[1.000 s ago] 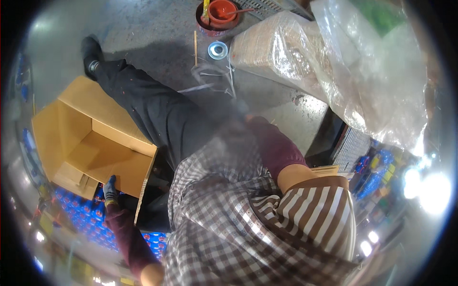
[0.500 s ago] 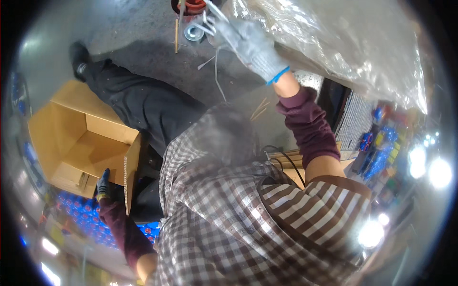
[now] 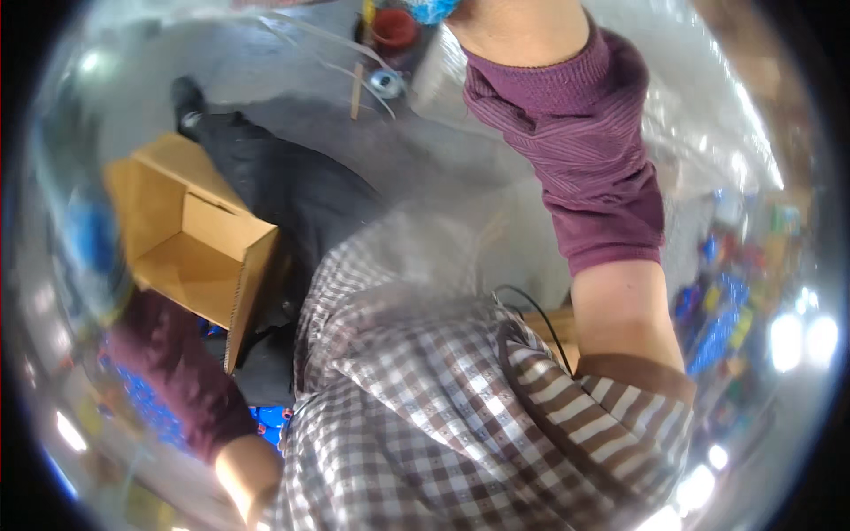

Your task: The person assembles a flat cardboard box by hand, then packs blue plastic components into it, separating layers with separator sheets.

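Note:
My left hand (image 3: 84, 226), in a glove with a blue patch, is raised beside the open cardboard box (image 3: 199, 274) at the left. Motion smears its fingers. My right arm stretches to the top edge. Only the blue cuff of my right hand's glove (image 3: 432, 8) shows there; the fingers are out of the picture. Thin white straps (image 3: 341, 37) trail to the left of that cuff, and whether the right hand grips them is hidden. The box stands with its opening upward against my dark-trousered leg (image 3: 283, 168).
A red-brown container (image 3: 394, 29) and a metal ring-shaped object (image 3: 386, 84) sit on the floor ahead, next to a wooden stick (image 3: 357, 90). Clear plastic sheeting (image 3: 699, 115) covers something at the right. Colourful packages (image 3: 722, 310) lie farther right, blue ones (image 3: 150, 403) at lower left.
My left hand has let go of the box's near edge and swung up and outward. My right hand has moved up, almost out of the picture. The straps now stretch leftward.

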The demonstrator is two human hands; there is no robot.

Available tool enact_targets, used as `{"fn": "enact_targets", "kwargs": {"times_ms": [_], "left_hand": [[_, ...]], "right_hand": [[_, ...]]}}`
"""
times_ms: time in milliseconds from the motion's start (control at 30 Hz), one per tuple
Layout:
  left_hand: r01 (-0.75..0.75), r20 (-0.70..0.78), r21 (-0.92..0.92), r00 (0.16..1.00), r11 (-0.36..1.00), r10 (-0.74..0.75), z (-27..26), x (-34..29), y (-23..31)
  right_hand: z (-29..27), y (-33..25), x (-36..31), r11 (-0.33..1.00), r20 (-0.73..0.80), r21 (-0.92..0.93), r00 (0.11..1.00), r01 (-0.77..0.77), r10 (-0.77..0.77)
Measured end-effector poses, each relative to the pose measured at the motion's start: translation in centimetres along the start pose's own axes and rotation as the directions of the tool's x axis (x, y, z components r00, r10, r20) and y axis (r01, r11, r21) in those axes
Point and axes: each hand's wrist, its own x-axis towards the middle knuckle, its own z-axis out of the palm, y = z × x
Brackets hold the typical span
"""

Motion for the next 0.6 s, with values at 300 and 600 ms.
{"fn": "enact_targets", "kwargs": {"times_ms": [300,600], "left_hand": [[0.554,0.101,-0.267,0.830,0.789,-0.549,2.8,-0.6,6.2],[-0.369,-0.472,-0.882,0.667,0.295,-0.576,-9.3,-6.0,7.8]], "right_hand": [[0.7,5.9,10.3,0.139,0.353,0.914,0.916,-0.381,0.190],[8.8,-9.4,9.5,-0.634,0.669,0.393,0.680,-0.666,-0.300]]}}
